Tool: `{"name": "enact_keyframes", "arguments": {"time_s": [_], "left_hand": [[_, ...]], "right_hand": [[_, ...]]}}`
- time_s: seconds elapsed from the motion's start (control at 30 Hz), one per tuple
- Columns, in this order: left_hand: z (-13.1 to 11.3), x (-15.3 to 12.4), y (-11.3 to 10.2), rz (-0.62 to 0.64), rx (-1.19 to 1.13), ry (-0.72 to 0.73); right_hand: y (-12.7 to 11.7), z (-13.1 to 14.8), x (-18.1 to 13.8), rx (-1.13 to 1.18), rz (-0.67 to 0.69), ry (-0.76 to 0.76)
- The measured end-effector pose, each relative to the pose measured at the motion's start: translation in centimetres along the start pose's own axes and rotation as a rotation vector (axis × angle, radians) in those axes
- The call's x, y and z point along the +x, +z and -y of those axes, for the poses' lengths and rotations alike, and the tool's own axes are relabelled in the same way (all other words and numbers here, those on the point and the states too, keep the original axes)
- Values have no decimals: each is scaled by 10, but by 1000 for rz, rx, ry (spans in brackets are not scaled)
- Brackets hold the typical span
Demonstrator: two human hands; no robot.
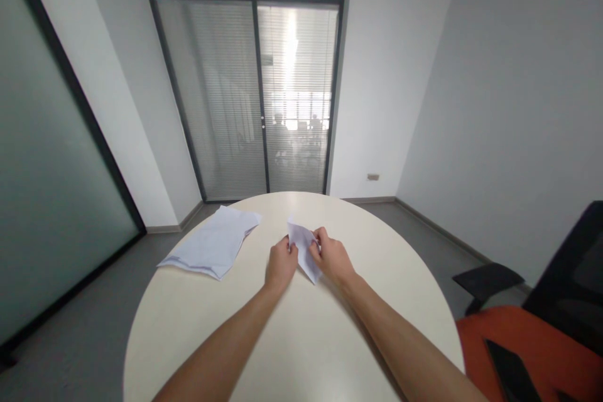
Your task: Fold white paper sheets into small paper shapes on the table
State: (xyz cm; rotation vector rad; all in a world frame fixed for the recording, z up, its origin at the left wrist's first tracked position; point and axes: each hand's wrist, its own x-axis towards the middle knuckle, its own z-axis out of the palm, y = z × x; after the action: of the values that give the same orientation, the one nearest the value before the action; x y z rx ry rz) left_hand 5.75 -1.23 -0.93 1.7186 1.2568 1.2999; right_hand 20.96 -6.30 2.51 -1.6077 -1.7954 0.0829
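A small folded piece of white paper (304, 250) is held just above the round cream table (301, 333), near its middle. My left hand (281, 266) pinches the paper's left edge with closed fingers. My right hand (330, 256) grips the paper's right side, fingers curled over it. Both forearms reach in from the bottom of the view. A loose stack of white paper sheets (213, 243) lies on the table to the left of my hands, a short way off.
An orange office chair with a black back (541, 339) stands at the right, with a dark flat object (511, 374) on its seat. Sliding glass doors with blinds (254, 100) are beyond the table. A frosted glass wall (42, 188) runs along the left.
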Motion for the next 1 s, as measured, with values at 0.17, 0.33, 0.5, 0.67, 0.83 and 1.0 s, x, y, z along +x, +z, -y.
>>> {"name": "enact_keyframes", "arguments": {"time_s": [0.17,0.33,0.5,0.67,0.83,1.0], "left_hand": [[-6,-1,-6,-60,-10,29],[-7,6,-9,-18,-263,18],[0,15,-9,9,-464,-113],[3,19,-9,63,-582,-210],[5,20,-10,137,-666,-305],[7,20,-13,164,-710,-328]], "right_hand": [[0,2,-1,119,-14,-40],[1,-7,0,267,-86,-1],[5,-29,8,583,-65,38],[2,-42,14,885,-17,184],[1,-43,16,1042,19,282],[3,-43,17,1114,42,343]]}}
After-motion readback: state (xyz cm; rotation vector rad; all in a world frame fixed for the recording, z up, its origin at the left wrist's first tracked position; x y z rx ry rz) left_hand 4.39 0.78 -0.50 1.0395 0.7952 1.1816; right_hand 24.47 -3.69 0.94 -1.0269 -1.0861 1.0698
